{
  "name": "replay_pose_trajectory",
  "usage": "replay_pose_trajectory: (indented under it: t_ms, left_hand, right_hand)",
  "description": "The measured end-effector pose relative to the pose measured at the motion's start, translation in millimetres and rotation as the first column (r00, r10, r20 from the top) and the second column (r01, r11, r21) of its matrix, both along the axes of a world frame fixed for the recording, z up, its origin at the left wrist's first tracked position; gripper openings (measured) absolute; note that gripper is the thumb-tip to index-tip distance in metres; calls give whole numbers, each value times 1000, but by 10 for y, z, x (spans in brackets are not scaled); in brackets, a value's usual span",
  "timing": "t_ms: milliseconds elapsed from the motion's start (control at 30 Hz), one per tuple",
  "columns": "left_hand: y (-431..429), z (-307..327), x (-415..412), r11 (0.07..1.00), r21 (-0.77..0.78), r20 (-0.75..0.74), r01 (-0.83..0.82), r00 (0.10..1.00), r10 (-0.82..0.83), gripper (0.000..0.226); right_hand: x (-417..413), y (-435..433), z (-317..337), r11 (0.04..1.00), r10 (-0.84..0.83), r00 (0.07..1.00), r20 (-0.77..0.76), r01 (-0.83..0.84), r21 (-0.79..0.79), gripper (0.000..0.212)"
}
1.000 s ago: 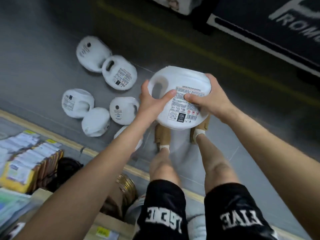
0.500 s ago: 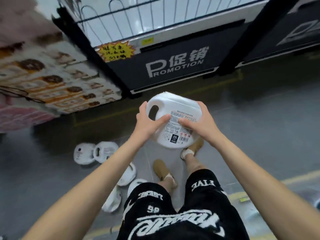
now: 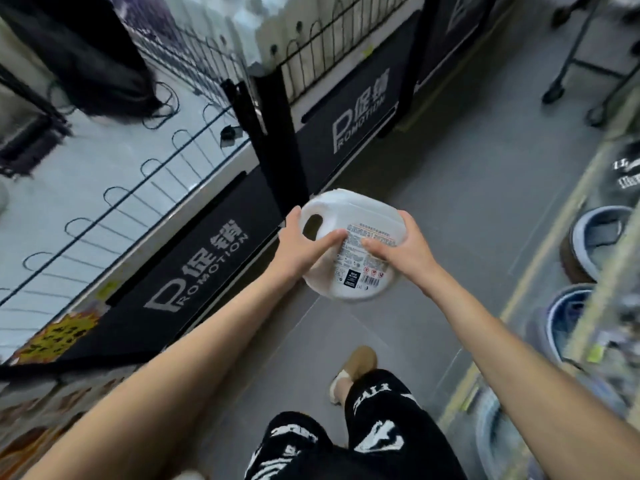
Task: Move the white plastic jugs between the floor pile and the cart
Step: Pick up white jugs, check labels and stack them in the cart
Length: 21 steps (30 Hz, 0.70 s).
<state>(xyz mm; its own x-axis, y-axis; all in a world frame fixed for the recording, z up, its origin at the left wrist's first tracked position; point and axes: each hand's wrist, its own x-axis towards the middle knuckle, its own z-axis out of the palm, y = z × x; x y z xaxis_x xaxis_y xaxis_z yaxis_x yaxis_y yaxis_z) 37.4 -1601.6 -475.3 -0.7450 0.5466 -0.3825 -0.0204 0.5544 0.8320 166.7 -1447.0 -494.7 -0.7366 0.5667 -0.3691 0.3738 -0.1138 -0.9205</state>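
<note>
Holding a white jug up off the grey floor, between both hands, just beside a black display stand. Gripping its handle side with the left hand (thumb up beside the handle hole), fingers laid close together across the printed label. Clasping the opposite edge with the right hand, fingers curled onto the same label, near the left ones.
</note>
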Motion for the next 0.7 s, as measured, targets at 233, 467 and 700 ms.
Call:
replay_pose_trajectory:
  t_ms: [233, 467, 700]
  left_hand:
    - [1371, 275, -277, 994, 1, 17, 111, 994, -111, 122]
    - [2456, 488, -418, 959, 152, -18, 240, 971, -240, 85]
    - [3890, 348, -948, 932, 148, 1, 330, 943, -334, 91]
  right_hand:
    - [-40, 1168, 372, 992, -124, 991, -42, 125, 15, 67]
    - [-30, 2168, 605, 979, -202, 979, 6, 202, 15, 77]
    - [-452, 3333, 587, 940, -342, 939, 46, 340, 37, 65]
